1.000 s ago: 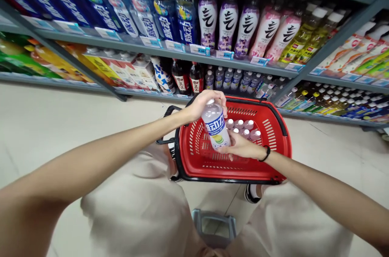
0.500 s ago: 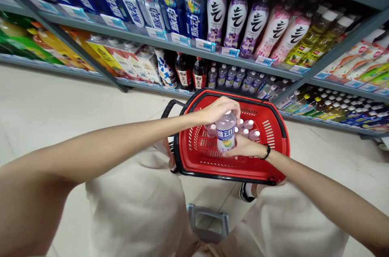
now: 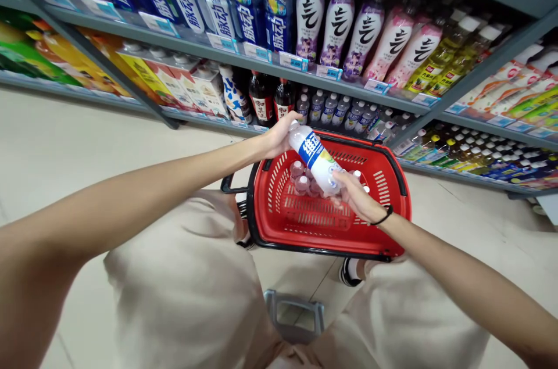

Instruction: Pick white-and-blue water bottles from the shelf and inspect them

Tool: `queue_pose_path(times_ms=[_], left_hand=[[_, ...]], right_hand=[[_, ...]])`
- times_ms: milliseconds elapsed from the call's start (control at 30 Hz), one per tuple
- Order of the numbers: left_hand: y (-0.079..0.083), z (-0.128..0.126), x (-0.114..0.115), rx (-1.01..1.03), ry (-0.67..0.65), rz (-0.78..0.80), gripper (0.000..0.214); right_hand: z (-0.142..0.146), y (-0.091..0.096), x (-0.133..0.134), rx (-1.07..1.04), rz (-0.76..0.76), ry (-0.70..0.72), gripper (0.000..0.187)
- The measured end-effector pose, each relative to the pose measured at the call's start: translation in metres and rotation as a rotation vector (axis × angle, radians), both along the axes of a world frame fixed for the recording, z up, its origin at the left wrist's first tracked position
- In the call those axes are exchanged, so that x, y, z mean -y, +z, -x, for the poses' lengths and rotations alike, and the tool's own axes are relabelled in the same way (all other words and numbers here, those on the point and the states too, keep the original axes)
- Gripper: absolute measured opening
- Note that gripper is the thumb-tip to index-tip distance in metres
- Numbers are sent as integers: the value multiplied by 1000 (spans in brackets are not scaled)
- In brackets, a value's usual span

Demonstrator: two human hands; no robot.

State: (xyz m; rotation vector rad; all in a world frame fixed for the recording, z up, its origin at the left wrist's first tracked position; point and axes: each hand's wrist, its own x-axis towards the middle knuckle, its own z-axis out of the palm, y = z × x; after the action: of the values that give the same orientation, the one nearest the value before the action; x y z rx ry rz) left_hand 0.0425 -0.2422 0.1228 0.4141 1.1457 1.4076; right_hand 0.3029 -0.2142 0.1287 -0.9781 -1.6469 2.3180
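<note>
Between my two hands a drink bottle point(image 3: 314, 155) with a blue and white label lies tilted above the red shopping basket point(image 3: 300, 238). At its white cap end, my left hand point(image 3: 280, 135) is closed round the neck. My right hand point(image 3: 352, 190) grips the base, thumb on the label and fingers underneath. Several similar bottles point(image 3: 301, 185) with white caps stand in the basket below, partly hidden by the held bottle and my right hand.
A grey shelf rack point(image 3: 244, 61) full of drinks runs along the far side of the basket. More small bottles point(image 3: 330, 107) of the same look stand on its bottom shelf. The basket's black handle point(image 3: 233, 186) sticks out left. A grey stool point(image 3: 294, 316) is between my legs.
The bottle has gone from nearly upright to tilted, its cap now pointing up and left. My left hand has moved left and away with the cap end; my right hand stays at the base.
</note>
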Motion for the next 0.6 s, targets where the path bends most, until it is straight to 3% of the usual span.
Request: queue_pose_path(times_ms=[267, 367, 500, 600], left_hand=[[7, -6, 15, -132, -16, 125, 39], [6, -10, 12, -184, 42, 175, 41], [3, -8, 3, -292, 183, 85, 37], [6, -6, -1, -414, 233, 12, 37]], right_hand=[[-4, 15, -31, 67, 186, -1, 72], [-7, 15, -37, 67, 198, 33, 72], [-6, 10, -36, 51, 226, 106, 70], [-4, 5, -32, 59, 196, 74, 62]])
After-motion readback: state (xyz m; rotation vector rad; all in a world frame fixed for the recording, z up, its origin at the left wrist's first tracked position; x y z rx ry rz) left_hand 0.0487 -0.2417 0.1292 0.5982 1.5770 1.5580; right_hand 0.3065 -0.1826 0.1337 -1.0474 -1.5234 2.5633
